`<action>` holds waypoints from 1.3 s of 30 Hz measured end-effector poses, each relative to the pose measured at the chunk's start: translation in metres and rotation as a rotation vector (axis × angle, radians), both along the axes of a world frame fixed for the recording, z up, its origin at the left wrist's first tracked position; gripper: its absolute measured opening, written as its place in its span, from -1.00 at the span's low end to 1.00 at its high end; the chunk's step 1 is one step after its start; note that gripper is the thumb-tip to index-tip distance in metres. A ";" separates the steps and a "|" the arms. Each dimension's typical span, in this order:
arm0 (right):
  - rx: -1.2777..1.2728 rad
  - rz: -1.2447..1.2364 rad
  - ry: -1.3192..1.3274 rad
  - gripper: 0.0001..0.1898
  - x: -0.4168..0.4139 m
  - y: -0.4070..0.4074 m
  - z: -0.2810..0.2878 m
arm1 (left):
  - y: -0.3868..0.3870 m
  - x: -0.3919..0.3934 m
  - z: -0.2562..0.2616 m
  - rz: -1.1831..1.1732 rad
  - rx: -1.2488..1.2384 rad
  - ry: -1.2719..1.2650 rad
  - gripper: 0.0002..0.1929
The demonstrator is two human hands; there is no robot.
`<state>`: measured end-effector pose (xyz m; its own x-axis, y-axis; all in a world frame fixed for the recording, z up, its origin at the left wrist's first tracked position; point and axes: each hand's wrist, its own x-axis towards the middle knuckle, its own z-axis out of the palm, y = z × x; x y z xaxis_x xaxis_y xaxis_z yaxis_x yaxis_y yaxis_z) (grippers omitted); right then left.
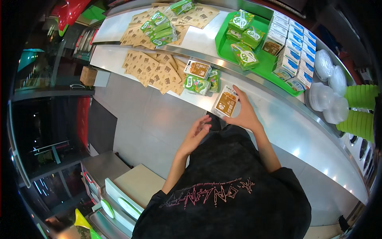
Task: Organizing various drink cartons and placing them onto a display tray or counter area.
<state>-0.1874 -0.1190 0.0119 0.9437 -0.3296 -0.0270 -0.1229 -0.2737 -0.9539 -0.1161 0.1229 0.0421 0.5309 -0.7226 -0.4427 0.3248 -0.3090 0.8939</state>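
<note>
My right hand point(246, 112) grips a small brown-and-white drink carton point(227, 101) at the counter's front edge, thumb at the near end and fingers at the far end. Just left of it, my left hand point(197, 133) is empty, its fingers loosely curled and apart. Beyond the hands, another brown-and-white carton point(197, 69) rests against two green cartons point(196, 85) on the lower steel counter point(271, 119). Bear-printed kraft paper bags point(149, 68) lie fanned out to their left, some overhanging the front edge.
On the raised shelf, a green tray point(222, 38) holds green cartons point(244, 55) and rows of white-and-blue cartons point(291, 56). More paper bags point(203, 15) and shrink-wrapped green cartons point(159, 30) lie left. Clear plastic lids point(323, 64), plastic bowls point(320, 97) and green stacked cups point(358, 122) stand right.
</note>
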 end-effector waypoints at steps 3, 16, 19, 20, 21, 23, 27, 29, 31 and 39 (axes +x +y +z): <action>0.898 0.132 -0.192 0.20 -0.008 0.018 0.001 | -0.008 0.005 0.002 0.116 -0.069 0.229 -0.35; 0.816 0.139 -0.236 -0.42 -0.030 0.020 0.015 | -0.050 0.005 0.023 0.118 -0.232 -0.006 -0.41; 0.819 0.020 -0.193 -0.45 -0.034 0.014 0.019 | -0.051 0.001 0.022 0.030 -0.204 -0.080 -0.40; 0.788 -0.005 -0.196 -0.50 -0.033 0.014 0.021 | -0.050 0.000 0.022 0.016 -0.193 -0.103 -0.40; 0.786 -0.011 -0.199 -0.50 -0.033 0.013 0.025 | -0.050 0.000 0.023 0.010 -0.194 -0.102 -0.40; 0.725 -0.051 -0.152 -0.56 -0.031 0.012 0.033 | -0.049 0.001 0.025 -0.013 -0.186 -0.096 -0.40; 0.643 -0.033 -0.155 -0.60 -0.030 0.005 0.033 | -0.054 0.004 0.031 -0.037 -0.189 -0.154 -0.42; 0.598 -0.031 -0.173 -0.60 -0.027 0.001 0.034 | -0.056 0.008 0.034 -0.005 -0.185 -0.024 -0.46; 0.655 -0.028 -0.183 -0.54 -0.024 0.000 0.041 | -0.057 0.012 0.030 0.057 -0.198 0.061 -0.50; 0.371 0.205 -0.253 -0.09 -0.017 -0.005 0.049 | -0.048 0.049 0.016 0.027 -0.541 1.308 -0.44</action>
<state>-0.2047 -0.1237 0.0604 0.9804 -0.1475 0.1307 0.1456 0.0953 -0.9847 -0.0670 0.0744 0.0582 -0.0246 -0.9553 -0.2946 0.9988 -0.0108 -0.0482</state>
